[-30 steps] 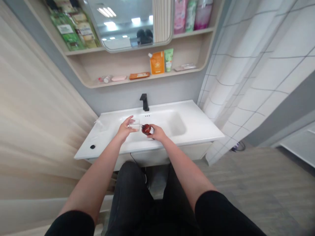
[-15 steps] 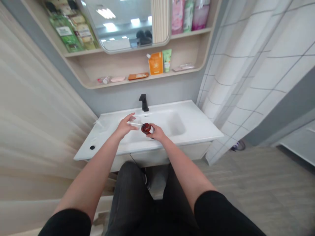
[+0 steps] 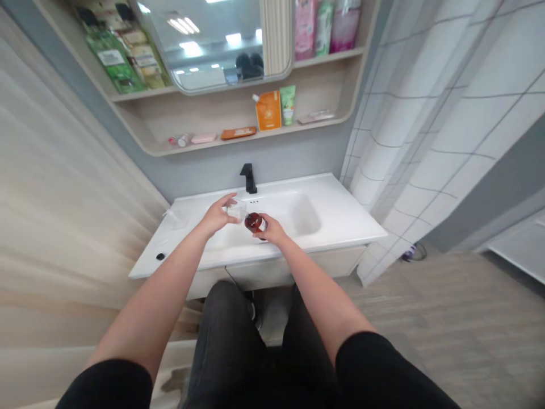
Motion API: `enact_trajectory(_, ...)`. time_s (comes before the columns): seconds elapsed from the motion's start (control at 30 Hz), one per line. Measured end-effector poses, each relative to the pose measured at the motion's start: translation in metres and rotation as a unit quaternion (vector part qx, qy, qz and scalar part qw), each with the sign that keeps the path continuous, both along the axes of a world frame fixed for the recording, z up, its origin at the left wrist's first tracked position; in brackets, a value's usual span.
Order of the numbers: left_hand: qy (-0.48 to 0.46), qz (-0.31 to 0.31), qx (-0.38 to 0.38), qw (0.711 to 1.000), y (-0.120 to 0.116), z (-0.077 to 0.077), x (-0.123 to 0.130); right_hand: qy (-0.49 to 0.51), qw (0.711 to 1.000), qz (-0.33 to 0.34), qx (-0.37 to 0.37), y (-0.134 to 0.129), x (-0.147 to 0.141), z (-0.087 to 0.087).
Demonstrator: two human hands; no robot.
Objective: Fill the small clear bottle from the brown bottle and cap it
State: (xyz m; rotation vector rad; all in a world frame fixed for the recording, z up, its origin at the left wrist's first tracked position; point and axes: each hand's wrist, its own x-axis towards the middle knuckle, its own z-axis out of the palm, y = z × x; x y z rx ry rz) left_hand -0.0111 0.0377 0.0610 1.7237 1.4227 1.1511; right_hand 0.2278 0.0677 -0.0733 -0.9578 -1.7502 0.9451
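Note:
Over the white sink point(image 3: 305, 215), my left hand point(image 3: 216, 218) is closed around a small clear container point(image 3: 237, 212), gripped between thumb and fingers. My right hand point(image 3: 272, 229) is wrapped round a dark red-brown bottle point(image 3: 254, 222) with a pale label. The bottle tilts to the left, its neck right at the container's edge; whether they touch I cannot make out. A small round black cap point(image 3: 160, 257) lies on the counter point(image 3: 147, 262) at the left, near my left forearm.
A black faucet point(image 3: 248, 178) stands behind the sink. Above hangs a mirror cabinet with a lower shelf point(image 3: 204, 145) holding an orange pouch point(image 3: 268, 111), a green tube point(image 3: 288, 105) and other small items. Curtains hang left point(image 3: 63, 199) and right point(image 3: 395, 142).
My left hand has moved slightly right and the clear container has turned in its grip. My right hand and the bottle are almost where they were.

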Motion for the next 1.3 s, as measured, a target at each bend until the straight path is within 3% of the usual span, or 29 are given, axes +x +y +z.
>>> enact_trajectory(0.73, 0.105, -0.052, -0.003, 0.993, 0.017, 0.032, 0.005, 0.030, 0.999, -0.012, 0.002, 0.003, 0.000, -0.002)
enact_trajectory(1.07, 0.132, -0.073, -0.014, 0.988, 0.028, 0.054, 0.018, 0.070, 0.997, -0.017, 0.008, 0.003, 0.001, -0.002)
enact_trajectory(1.3, 0.204, -0.096, 0.002, 0.974, 0.033, 0.064, 0.022, 0.088, 0.996, -0.013, 0.006, 0.004, 0.000, -0.003)
